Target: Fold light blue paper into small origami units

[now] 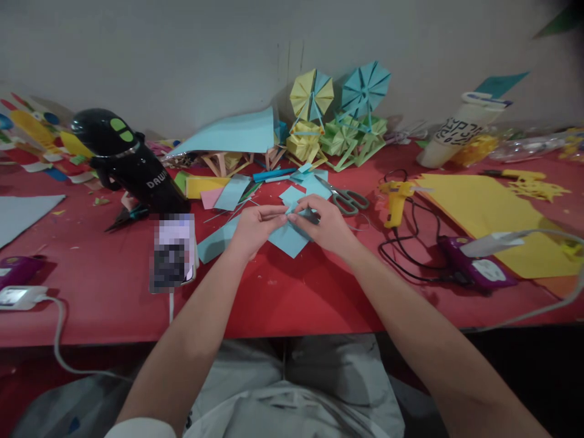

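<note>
My left hand [256, 228] and my right hand [326, 224] meet over the middle of the red table. Both are closed, their fingertips pinching a small piece of light blue paper [290, 209]. Fingers partly cover this piece, so its folds are hard to make out. Beneath the hands lies a light blue paper square [292, 245]; whether it is joined to the pinched piece I cannot tell. Grey-handled scissors [350, 201] rest just beyond my right hand. Another light blue sheet [219, 239] lies beside my left hand.
Folded paper models [305, 141] stand along the wall. Left are a black tumbler [152, 176] and a phone [173, 252] with a cable. To the right sit a yellow glue gun [395, 204], yellow paper [493, 213], a purple power strip [479, 266] and a patterned cup [458, 131].
</note>
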{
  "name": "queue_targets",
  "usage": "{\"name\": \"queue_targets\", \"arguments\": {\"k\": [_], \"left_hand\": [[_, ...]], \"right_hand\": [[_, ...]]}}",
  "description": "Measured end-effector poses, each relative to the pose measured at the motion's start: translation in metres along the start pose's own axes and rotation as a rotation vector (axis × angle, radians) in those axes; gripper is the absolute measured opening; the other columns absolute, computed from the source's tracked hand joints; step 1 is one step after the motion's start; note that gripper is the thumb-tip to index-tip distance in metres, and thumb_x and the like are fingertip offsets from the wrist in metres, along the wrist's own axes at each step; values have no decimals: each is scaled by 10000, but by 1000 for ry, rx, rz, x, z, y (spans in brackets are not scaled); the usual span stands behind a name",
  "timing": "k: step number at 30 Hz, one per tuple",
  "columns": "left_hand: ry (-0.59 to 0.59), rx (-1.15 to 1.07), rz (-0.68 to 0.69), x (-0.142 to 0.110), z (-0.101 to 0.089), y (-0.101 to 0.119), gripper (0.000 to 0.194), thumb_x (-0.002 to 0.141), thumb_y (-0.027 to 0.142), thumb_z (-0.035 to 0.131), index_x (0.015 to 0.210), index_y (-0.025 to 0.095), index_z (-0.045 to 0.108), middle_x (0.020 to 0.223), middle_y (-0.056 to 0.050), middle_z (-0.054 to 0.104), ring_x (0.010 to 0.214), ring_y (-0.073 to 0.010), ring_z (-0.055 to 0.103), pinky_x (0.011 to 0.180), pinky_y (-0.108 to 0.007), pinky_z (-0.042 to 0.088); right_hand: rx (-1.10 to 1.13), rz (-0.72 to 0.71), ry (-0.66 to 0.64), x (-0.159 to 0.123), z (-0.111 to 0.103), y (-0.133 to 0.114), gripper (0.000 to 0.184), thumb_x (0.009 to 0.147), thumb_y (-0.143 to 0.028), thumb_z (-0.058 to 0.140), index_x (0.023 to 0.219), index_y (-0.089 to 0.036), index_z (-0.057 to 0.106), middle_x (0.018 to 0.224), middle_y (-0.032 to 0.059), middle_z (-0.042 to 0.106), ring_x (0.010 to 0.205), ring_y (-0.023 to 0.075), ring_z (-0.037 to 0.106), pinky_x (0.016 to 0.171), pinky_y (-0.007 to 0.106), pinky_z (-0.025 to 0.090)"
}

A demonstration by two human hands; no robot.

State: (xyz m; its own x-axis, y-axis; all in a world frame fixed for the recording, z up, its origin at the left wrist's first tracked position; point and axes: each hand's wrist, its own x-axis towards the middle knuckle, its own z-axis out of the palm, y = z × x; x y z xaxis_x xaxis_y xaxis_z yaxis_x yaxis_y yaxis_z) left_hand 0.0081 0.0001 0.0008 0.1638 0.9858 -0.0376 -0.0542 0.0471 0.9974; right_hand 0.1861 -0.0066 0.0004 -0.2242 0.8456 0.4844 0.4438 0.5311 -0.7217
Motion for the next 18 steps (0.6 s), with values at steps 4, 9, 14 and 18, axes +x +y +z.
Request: {"name": "queue_targets", "arguments": {"k": [4, 9, 14, 18], "left_hand": [[-12, 98, 15, -2, -1, 3, 306, 669, 277, 796, 954, 166, 774, 914, -78, 768, 876, -198, 691, 860, -361, 535], [-12, 183, 31, -3, -2, 8, 267, 676, 248, 778, 930, 167, 773, 906, -74, 772, 893, -215, 702, 845, -363, 550], [9, 249, 58, -4, -2, 9, 205, 698, 210, 746, 897, 168, 769, 892, -64, 776, 892, -217, 712, 840, -356, 564], [35, 261, 74, -2, -3, 9, 202, 703, 182, 732, 900, 160, 766, 905, -69, 776, 883, -215, 715, 846, -360, 572]], "right_hand": [[-19, 57, -9, 1, -4, 1, 322, 824, -505, 655, 765, -206, 551, 779, 28, 604, 708, 153, 514, 663, 303, 410], [32, 114, -31, 2, -7, 4, 366, 791, -522, 689, 734, -192, 541, 629, -32, 497, 581, 101, 402, 574, 271, 345], [202, 174, -23, 3, -7, 6, 336, 751, -471, 738, 812, -193, 559, 676, -21, 557, 567, 91, 434, 548, 263, 360], [270, 269, 9, 5, -10, 4, 336, 751, -431, 731, 916, -164, 612, 689, 16, 634, 576, 109, 512, 564, 272, 419]]}}
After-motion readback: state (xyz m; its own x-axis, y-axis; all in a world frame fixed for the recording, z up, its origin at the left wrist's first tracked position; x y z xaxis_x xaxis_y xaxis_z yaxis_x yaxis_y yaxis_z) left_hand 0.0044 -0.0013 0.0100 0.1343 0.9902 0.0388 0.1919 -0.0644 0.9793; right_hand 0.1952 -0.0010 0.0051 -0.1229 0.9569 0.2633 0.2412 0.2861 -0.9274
